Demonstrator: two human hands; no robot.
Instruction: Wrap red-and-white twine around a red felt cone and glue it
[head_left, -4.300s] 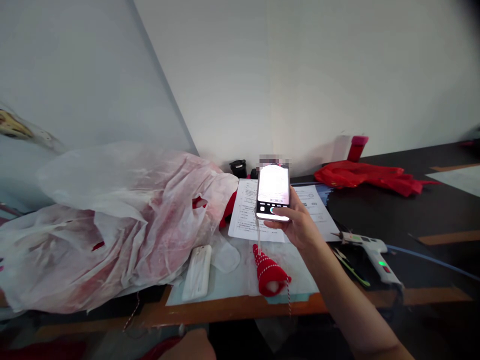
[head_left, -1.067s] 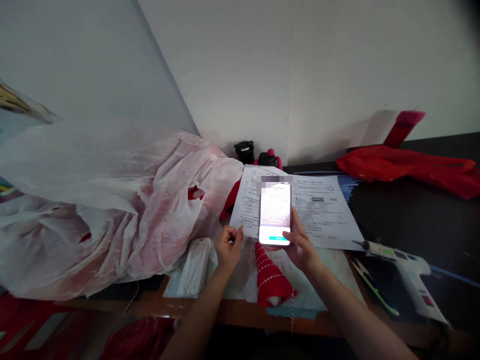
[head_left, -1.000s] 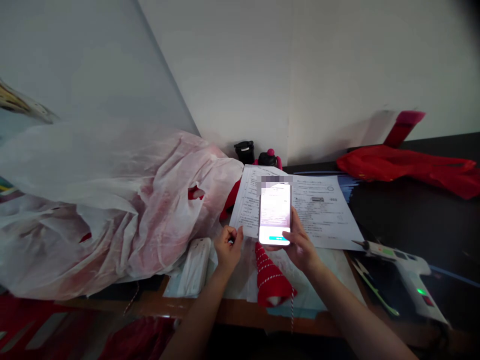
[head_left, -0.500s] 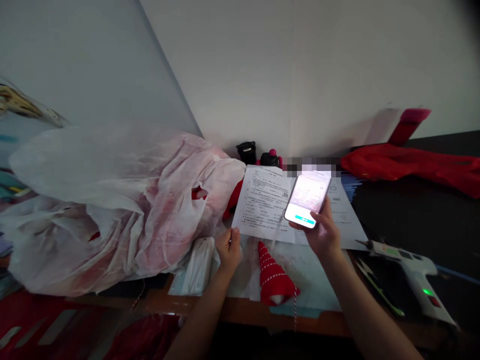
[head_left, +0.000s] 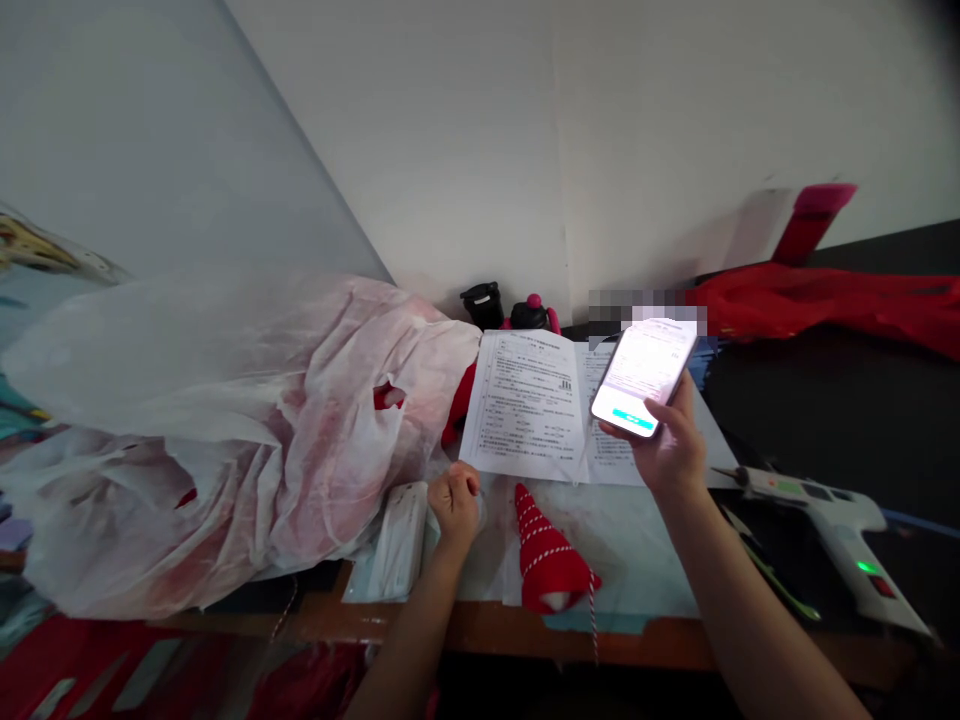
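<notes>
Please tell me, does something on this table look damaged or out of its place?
Yes: the white plastic bag at left looks torn, with red material showing through ragged holes. Also odd: the glue gun lies on its side, green light lit, its nozzle close to the printed sheet; whether they touch is unclear.

Right hand (head_left: 671, 440) now, and it's a smartphone (head_left: 645, 380), its screen slick and glassy! Ahead of the left hand (head_left: 454, 500), the worksheet (head_left: 525, 400): matt white paper, creased down a fold. Between the forearms, the cone (head_left: 547, 565), soft red cloth ridged with twisted textile cord (head_left: 594, 625). Over to the left hand's left, a white bag (head_left: 322, 400), thin, crinkled, translucent plastic. Right of the right hand, the hot glue gun (head_left: 832, 510): smooth pale plastic, metal-looking nozzle (head_left: 724, 471)! Farther out beyond that hand, a red bag (head_left: 825, 303), wrinkled, plastic-looking; the black tabletop (head_left: 795, 400), smooth and dull.
</notes>
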